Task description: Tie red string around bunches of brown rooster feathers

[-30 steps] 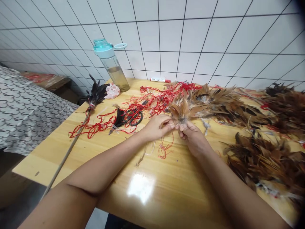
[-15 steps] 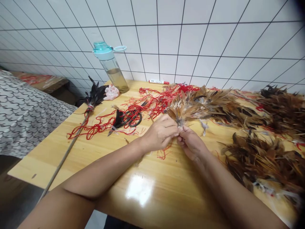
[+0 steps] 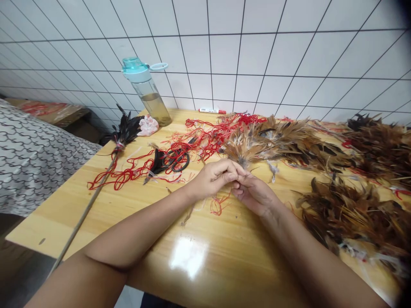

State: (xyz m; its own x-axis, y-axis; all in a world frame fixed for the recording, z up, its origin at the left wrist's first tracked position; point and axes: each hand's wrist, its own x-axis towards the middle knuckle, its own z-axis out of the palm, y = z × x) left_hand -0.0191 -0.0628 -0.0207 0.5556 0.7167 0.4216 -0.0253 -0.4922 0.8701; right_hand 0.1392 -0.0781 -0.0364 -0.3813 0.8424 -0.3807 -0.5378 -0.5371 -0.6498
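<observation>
My left hand (image 3: 218,177) and my right hand (image 3: 255,192) meet over the middle of the table, fingertips touching. Both are closed in a pinch, and the fingers hide whatever small thing lies between them. Just behind the fingertips is the base of a pile of brown feathers (image 3: 266,141), fanned out across the table. A short loop of red string (image 3: 217,206) lies on the wood below the fingers. Tangled red string (image 3: 205,139) spreads left of the feathers, with black-handled scissors (image 3: 180,160) among it.
A water bottle (image 3: 149,96) stands at the back left by the tiled wall, near a marker (image 3: 212,111). Left, black feathers (image 3: 126,128) are tied to a long stick (image 3: 85,216). More brown feather bundles (image 3: 356,214) cover the right side.
Both hands have shifted slightly, and the left fingers have curled over nearer the right fingertips. The feather base now shows behind the hands. The whole view has moved a little.
</observation>
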